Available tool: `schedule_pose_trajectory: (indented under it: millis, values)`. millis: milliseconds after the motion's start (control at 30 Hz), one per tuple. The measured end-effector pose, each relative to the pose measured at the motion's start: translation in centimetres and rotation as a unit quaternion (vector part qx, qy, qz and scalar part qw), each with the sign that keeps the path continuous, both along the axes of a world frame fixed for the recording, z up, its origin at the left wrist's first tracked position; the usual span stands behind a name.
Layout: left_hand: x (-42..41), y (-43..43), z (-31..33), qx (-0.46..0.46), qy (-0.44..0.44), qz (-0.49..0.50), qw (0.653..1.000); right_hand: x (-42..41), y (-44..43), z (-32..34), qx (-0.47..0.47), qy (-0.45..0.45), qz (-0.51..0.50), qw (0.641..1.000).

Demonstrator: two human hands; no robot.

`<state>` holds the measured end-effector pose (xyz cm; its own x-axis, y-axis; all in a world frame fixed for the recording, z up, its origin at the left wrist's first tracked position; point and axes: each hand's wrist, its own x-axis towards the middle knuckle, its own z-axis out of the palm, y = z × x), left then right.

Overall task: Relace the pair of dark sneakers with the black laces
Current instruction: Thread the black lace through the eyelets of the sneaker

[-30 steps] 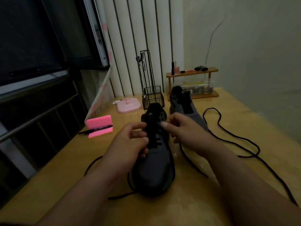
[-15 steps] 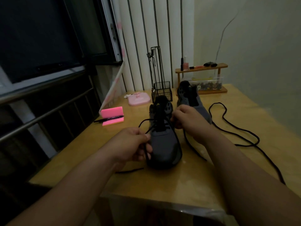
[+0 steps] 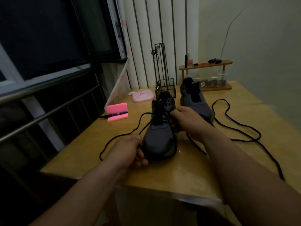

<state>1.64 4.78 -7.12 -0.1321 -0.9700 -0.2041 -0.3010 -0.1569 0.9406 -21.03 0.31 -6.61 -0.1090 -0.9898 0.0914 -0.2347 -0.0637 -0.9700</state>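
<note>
- Pulling slack through looks like the step in hand. The left hand (image 3: 128,152), at the toe of the near sneaker (image 3: 160,141), has its fingers curled and seems to pinch the threaded lace (image 3: 121,138). That lace runs from the eyelets down to the hand and loops over the table (image 3: 187,175) left of the sneaker.
- The right hand (image 3: 187,119) grips the near sneaker's right side by the eyelet row, fingers curled round the upper. I cannot tell whether it also pinches a strand.
- To do this well, draw the lace low and toward the toe, in line with the eyelet. The right hand should pin the shoe so it cannot skate on the glossy top.
- Even up both ends before the next crossing, and keep the lace from twisting.
- How many rows are laced is too dim to judge; the upper ones look open.
- Behind and right of the near sneaker stands the second sneaker (image 3: 195,101), apparently unlaced. The spare lace (image 3: 236,128) lies in loose loops further right, clear of both hands.
- Just behind the near sneaker is a wire basket (image 3: 166,88). A pink block (image 3: 117,110) with a pen lies well to its left.
</note>
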Motion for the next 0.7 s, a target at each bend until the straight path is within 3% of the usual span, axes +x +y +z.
schedule_pose_trajectory:
  millis: [133, 333, 433, 600, 700]
  values:
    - [0.9, 0.0, 1.8, 0.074, 0.109, 0.032, 0.991, -0.1, 0.2, 0.3, 0.005, -0.089, 0.014, 0.996]
    - [0.8, 1.2, 3.3, 0.157, 0.192, -0.065, 0.967, 0.5, 0.7, 0.3, 0.024, -0.066, 0.063, 0.996]
    - [-0.4, 0.8, 3.8, 0.147, 0.28, -0.046, 0.947, 0.4, 0.9, 0.4, 0.037, -0.091, 0.068, 0.993]
    - [-2.4, -1.4, 3.5, -0.019, 0.244, 0.059, 0.968, -0.7, 0.2, 1.2, -0.006, -0.307, -0.037, 0.951]
    - [-3.1, -1.8, 3.0, -0.059, 0.178, 0.052, 0.981, -2.7, 0.1, 1.9, -0.086, -0.463, -0.035, 0.881]
